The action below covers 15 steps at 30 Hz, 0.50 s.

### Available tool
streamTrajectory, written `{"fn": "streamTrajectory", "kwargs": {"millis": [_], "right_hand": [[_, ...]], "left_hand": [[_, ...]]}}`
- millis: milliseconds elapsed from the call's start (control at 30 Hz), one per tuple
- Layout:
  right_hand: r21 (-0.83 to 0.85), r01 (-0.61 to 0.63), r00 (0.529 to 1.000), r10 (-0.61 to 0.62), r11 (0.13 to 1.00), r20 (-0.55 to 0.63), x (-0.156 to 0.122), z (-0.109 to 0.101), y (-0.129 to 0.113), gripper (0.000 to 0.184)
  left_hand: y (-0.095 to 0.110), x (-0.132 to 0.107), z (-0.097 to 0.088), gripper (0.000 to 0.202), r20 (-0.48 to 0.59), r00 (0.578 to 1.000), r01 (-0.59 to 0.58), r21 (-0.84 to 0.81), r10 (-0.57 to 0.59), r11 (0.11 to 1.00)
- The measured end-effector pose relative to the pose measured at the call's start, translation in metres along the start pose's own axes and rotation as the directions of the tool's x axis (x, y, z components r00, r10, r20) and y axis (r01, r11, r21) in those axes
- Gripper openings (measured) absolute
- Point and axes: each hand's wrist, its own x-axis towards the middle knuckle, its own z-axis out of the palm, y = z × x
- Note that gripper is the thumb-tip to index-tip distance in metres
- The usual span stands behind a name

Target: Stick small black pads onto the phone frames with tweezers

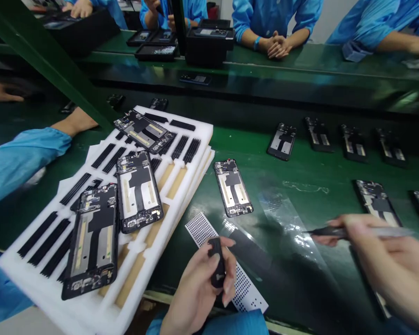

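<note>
My left hand [195,291] is closed around a small black block-like part [217,265], pinched between thumb and fingers. Beneath it lies a white strip with rows of black dots [246,288]. My right hand [387,265], slightly blurred, grips tweezers [330,231] whose dark tip points left, over a clear plastic film [293,223]. I cannot tell whether the tip touches the film. Beyond my left hand, an opened phone [233,188] lies on the green bench with its inner parts facing up. Another opened phone [377,202] lies beyond my right hand, partly hidden by it.
On the left, stacked white foam trays [209,139] hold black strips, with three opened phones on top, one being a phone [94,237] near the front. Several phones line the bench's far right. A green post [49,60] slants across. Co-workers in blue sleeves [28,153] sit around.
</note>
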Motion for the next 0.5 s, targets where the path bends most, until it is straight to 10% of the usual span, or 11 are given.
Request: {"fn": "streamTrajectory", "kwargs": {"millis": [133, 233, 333, 500], "right_hand": [[0.124, -0.002, 0.986, -0.019, 0.992, 0.166, -0.013, 0.041, -0.02, 0.049], [0.17, -0.006, 0.986, -0.022, 0.985, 0.165, -0.006, 0.063, -0.023, 0.047], [0.18, 0.058, 0.956, -0.107, 0.982, 0.275, 0.015, 0.07, -0.023, 0.038], [0.125, -0.008, 0.988, -0.011, 0.992, 0.155, 0.041, 0.041, -0.007, 0.048]], "left_hand": [[-0.012, -0.023, -0.004, 0.027, -0.145, 0.97, -0.045, 0.679, 0.194, 0.732], [-0.02, -0.024, -0.008, 0.033, 0.113, 0.848, -0.185, 0.979, 0.517, 0.09], [-0.018, -0.014, -0.012, 0.052, 0.468, 0.762, -0.163, 0.807, 0.447, -0.567], [-0.014, -0.007, -0.013, 0.065, 0.472, 0.824, -0.111, 0.677, 0.313, -0.728]]}}
